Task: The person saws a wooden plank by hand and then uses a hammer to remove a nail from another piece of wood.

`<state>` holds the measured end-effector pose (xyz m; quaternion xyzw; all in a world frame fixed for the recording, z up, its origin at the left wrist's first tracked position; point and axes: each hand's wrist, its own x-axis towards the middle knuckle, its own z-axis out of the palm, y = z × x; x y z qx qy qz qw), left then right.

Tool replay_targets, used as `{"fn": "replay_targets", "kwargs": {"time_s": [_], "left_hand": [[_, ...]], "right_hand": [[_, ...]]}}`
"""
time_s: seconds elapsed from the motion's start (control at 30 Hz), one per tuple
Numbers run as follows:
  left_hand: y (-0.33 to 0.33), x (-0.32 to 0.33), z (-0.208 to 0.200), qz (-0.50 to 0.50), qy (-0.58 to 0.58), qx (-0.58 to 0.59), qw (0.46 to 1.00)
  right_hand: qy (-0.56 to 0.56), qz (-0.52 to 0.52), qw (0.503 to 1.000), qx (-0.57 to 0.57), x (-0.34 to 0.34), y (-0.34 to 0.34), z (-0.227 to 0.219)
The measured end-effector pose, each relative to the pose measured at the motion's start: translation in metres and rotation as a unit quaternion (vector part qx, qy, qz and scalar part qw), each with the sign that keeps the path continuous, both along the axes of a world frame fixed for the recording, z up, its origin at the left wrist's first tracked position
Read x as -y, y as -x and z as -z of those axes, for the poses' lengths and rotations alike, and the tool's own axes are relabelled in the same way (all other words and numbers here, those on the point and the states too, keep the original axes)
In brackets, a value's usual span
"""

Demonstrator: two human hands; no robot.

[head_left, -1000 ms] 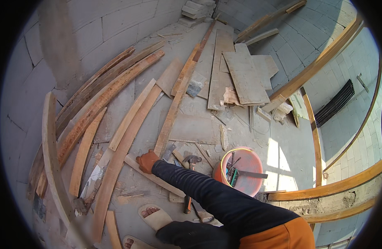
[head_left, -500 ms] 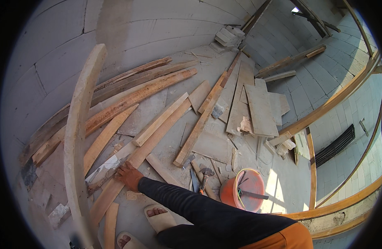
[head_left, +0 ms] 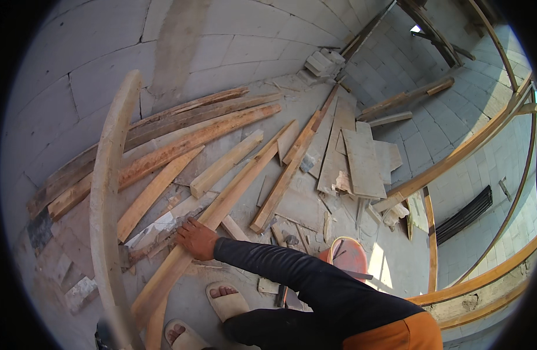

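My right hand [head_left: 197, 239] is closed over the edge of a long wooden plank [head_left: 225, 201], which slants from the lower left up toward the middle of the floor. Just left of the plank, a shorter squared block of wood [head_left: 227, 163] lies with a gap between them. Beneath my fingers is a pale, broken strip of debris [head_left: 157, 230]. A long pale beam [head_left: 105, 192] rises close in front at the left; its lower end blurs near a dark shape I cannot make out. My left hand does not show.
Several rough beams [head_left: 192, 135] lie along the block wall. An orange bucket [head_left: 349, 256] holding tools stands at the right, partly behind my arm. Flat boards [head_left: 362, 163] are piled farther back. My sandalled feet [head_left: 227, 300] are beside the plank. Timber framing [head_left: 455, 160] spans the right.
My right hand has shifted the plank to the right, opening a gap from the short block. The view has moved slightly, and my arm now covers the hammer and part of the bucket.
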<state>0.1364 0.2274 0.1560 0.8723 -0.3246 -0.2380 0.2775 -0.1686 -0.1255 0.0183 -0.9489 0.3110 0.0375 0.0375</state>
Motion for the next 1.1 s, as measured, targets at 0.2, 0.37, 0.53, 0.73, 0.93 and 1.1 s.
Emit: {"fn": "replay_targets", "kwargs": {"time_s": [0.2,0.37,0.53,0.73,0.93,1.1], "left_hand": [[-0.012,-0.008,0.004,-0.007,0.024,0.018,1.000],[-0.012,-0.009,0.004,-0.018,0.038,-0.029,0.999],[-0.013,-0.016,0.021,-0.017,0.031,-0.025,0.999],[0.003,-0.002,0.008,0.010,0.038,-0.100,0.994],[0.019,0.010,0.017,0.121,0.028,-0.148,0.981],[0.042,0.038,0.017,0.232,0.035,-0.214,0.948]], "right_hand": [[-0.172,0.005,0.983,-0.068,0.039,-0.010,-0.017],[-0.183,-0.009,0.976,-0.117,0.043,-0.023,0.009],[-0.047,-0.028,0.998,-0.026,0.010,-0.007,0.038],[-0.048,0.069,0.996,-0.026,-0.016,0.018,0.022],[-0.358,0.277,0.874,0.176,-0.066,0.056,-0.076],[-0.555,0.392,0.608,0.410,-0.177,0.134,-0.202]]}}
